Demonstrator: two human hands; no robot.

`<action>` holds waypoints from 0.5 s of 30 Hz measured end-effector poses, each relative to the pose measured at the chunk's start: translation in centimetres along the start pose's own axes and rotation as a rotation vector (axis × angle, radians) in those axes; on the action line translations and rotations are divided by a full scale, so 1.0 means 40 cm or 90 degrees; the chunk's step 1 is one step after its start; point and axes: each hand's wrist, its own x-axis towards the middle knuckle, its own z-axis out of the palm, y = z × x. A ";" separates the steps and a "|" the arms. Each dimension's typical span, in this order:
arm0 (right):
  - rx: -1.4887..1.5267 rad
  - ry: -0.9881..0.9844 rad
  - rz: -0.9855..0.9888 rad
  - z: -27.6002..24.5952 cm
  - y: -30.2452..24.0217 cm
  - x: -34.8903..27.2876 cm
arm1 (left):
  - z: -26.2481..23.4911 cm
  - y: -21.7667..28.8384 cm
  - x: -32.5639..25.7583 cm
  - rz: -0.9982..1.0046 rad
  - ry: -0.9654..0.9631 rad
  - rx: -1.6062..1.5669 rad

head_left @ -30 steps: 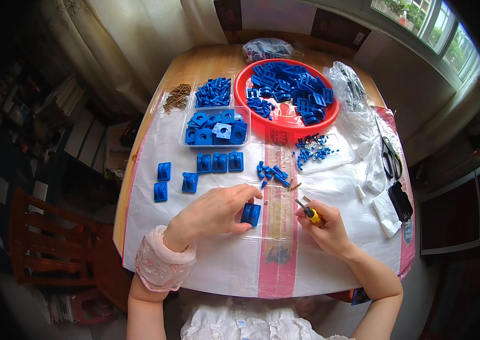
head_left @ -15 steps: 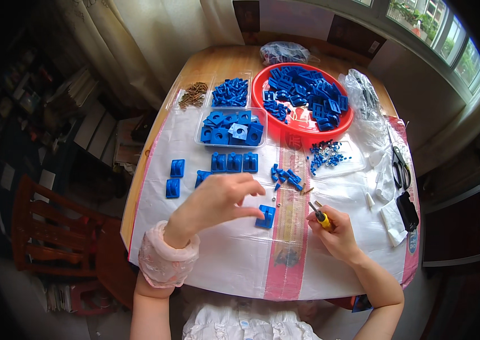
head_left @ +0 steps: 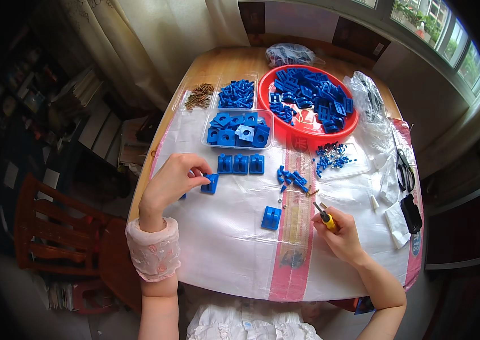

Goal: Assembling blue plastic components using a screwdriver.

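Left hand (head_left: pixel 172 182) pinches blue block (head_left: pixel 210 183) near tabletop's left edge. Right hand (head_left: pixel 339 237), fist closed on yellow-handled screwdriver (head_left: pixel 325 217), tip pointing up-left. Second blue block (head_left: pixel 271 217) lies between hands, nearer right hand, lying left of its grip.

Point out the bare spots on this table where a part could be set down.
Bare plastic sheet lies between the left hand, the lone blue block and the near edge. Another patch lies right of the right hand, before the black case. Crowded: around the red bowl, clear tray and loose blue pieces.
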 end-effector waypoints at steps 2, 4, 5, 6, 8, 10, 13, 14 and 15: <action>0.001 0.001 0.001 -0.002 0.003 -0.002 | 0.001 -0.006 0.005 -0.010 0.021 0.018; 0.009 0.003 0.003 0.000 0.003 -0.003 | 0.000 -0.012 0.007 -0.012 0.086 0.046; 0.009 0.003 0.004 0.000 0.004 -0.004 | 0.001 -0.016 0.013 0.000 0.110 0.045; 0.008 0.003 0.003 0.000 0.003 -0.003 | 0.001 -0.022 0.021 0.013 0.134 0.044; 0.007 0.003 0.002 0.000 0.002 -0.002 | 0.010 -0.032 0.030 0.027 0.161 0.045; 0.008 0.000 0.002 0.000 0.002 -0.001 | 0.022 -0.040 0.038 0.027 0.166 0.050; 0.002 0.000 -0.004 -0.001 0.004 -0.002 | 0.039 -0.048 0.046 0.056 0.173 0.066; 0.001 0.002 -0.004 -0.001 0.003 -0.002 | 0.041 -0.046 0.048 0.053 0.169 0.061; 0.001 0.003 -0.004 0.000 0.002 -0.002 | 0.044 -0.044 0.050 0.051 0.166 0.056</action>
